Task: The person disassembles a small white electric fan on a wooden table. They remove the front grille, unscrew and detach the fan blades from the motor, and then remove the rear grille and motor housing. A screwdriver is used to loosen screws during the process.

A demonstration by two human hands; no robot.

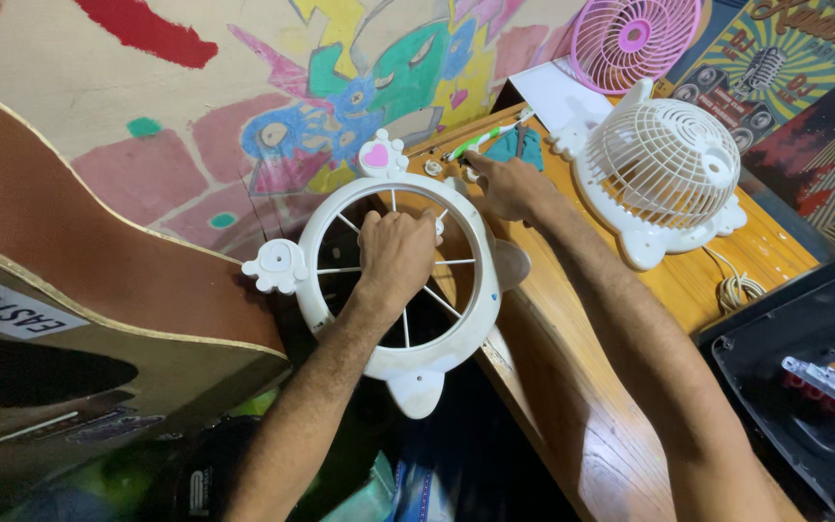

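Hanging off the orange counter edge, the white ring-shaped fan housing, face up with its eared-to-footed axis running top-to-bottom, could slip floorward if the left hand fisted on its hub loosens, while the right hand seemingly pinches a small screw.

Fan frame under my left hand: smooth white plastic, slight gloss, thin spokes. Right hand on wooden table: orange-brown, varnished, shiny. Second fan grille: white plastic, matt. Guitar body: polished brown wood. Wall: rough, matt paint.
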